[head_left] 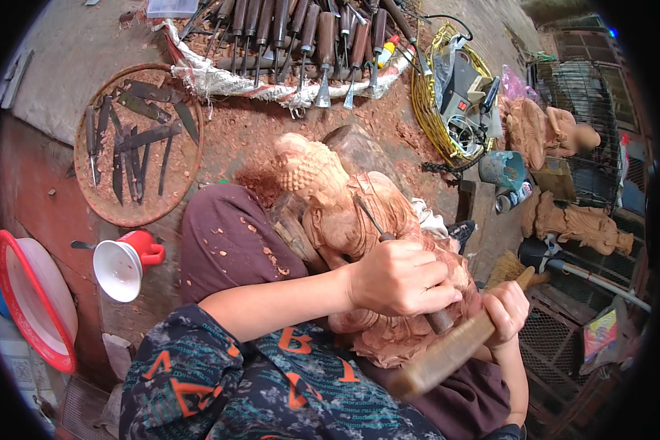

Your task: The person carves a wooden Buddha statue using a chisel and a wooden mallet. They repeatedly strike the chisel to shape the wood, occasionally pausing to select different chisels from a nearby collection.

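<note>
A carved wooden figure (359,194) with a knobbed head leans across my lap, its head pointing away from me. My left hand (402,279) is closed round the wooden handle of a carving chisel (374,221). The chisel's thin metal shaft points up over the figure's torso, and its handle end sticks out below my fist. Closed on the narrow end of a wooden mallet (441,359), my right hand (506,314) is to the right of the chisel. The mallet's thick end is blurred and lies over the figure's lower part, near the chisel handle.
Several wooden-handled chisels (326,44) lie on a cloth-wrapped rim at the back. Flat blades fill a round tray (83,172) at left, with a red-and-white mug (117,270) and red-rimmed basin (37,297) nearer. A yellow wire basket (420,95) and wooden figures (579,224) are at right.
</note>
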Available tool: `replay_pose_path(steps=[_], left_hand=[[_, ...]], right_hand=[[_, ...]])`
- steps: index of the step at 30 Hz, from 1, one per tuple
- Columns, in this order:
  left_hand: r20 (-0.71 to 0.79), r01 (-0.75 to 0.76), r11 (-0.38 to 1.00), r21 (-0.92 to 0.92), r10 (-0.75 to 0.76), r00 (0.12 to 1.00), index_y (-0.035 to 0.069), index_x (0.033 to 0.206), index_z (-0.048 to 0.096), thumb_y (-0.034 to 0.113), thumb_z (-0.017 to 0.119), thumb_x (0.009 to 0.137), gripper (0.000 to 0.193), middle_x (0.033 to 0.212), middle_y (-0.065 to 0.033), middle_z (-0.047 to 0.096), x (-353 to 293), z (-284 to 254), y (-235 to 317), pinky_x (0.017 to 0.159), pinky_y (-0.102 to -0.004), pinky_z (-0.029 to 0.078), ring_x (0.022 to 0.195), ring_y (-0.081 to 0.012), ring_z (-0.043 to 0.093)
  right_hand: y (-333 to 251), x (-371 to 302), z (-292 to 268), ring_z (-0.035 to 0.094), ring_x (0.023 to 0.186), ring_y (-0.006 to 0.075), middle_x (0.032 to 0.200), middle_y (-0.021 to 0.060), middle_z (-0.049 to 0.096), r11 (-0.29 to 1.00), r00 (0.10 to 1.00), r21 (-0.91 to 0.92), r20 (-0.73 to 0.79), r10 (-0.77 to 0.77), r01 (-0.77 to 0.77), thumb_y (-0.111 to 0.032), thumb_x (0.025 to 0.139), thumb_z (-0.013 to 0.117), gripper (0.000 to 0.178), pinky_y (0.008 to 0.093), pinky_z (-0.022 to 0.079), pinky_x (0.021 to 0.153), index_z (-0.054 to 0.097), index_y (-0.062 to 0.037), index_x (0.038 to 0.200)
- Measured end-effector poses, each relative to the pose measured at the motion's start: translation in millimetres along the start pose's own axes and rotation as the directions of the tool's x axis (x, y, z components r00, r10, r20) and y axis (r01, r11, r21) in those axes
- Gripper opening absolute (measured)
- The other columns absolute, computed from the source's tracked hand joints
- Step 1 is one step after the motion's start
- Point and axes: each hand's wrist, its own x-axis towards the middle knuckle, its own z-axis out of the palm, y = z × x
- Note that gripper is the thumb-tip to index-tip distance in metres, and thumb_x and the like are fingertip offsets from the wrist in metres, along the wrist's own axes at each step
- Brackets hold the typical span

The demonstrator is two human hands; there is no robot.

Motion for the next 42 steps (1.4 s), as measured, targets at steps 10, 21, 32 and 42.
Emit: replay_pose_path(steps=[10, 21, 32, 42], left_hand=[[0.016, -0.028, 0.996, -0.088, 0.029, 0.999, 0.012, 0.065, 0.055, 0.021, 0.076, 0.074, 0.025, 0.057, 0.0035, 0.037, -1, -15, -1, 0.041, -0.0258, 0.029, 0.047, -0.0102, 0.042], [0.083, 0.001, 0.998, -0.068, 0.005, 0.997, 0.014, 0.076, 0.065, 0.019, 0.070, 0.077, 0.007, 0.059, 0.0033, 0.045, -2, -24, -6, 0.043, -0.0267, 0.036, 0.052, -0.0115, 0.050], [-0.027, -0.016, 0.988, -0.151, 0.012, 1.000, 0.011, 0.060, 0.046, 0.014, 0.077, 0.075, 0.034, 0.054, 0.0033, 0.038, 3, -31, -5, 0.038, -0.0264, 0.027, 0.042, -0.0115, 0.039], [-0.008, -0.059, 0.978, -0.198, 0.059, 0.998, 0.011, 0.059, 0.047, 0.015, 0.078, 0.074, 0.034, 0.056, 0.0039, 0.038, 2, -28, 1, 0.038, -0.0249, 0.026, 0.044, -0.0102, 0.039]], right_hand=[[-4, 7, 2, 0.052, 0.053, 0.0249, 0.067, 0.0094, 0.054, 0.995, 0.989, 0.094, -0.144, 0.033, -0.020, 0.000, 0.065, 0.071, 0.021, 0.0335, 0.040, 0.048, 0.058, -0.0002, 0.082], [-5, 8, -9, 0.052, 0.054, 0.0236, 0.069, 0.0077, 0.053, 0.999, 0.999, -0.013, -0.006, 0.049, -0.050, 0.009, 0.066, 0.068, 0.026, 0.0357, 0.044, 0.048, 0.053, -0.0024, 0.084], [-11, 11, -7, 0.047, 0.053, 0.0218, 0.069, 0.0072, 0.049, 0.989, 0.994, 0.145, -0.100, 0.032, -0.017, 0.007, 0.077, 0.064, 0.031, 0.0366, 0.041, 0.050, 0.045, -0.0061, 0.098], [-14, 19, -13, 0.047, 0.052, 0.0213, 0.069, 0.0071, 0.047, 0.989, 1.000, 0.149, -0.002, -0.006, 0.007, 0.006, 0.078, 0.063, 0.028, 0.0356, 0.039, 0.048, 0.044, -0.0066, 0.094]])
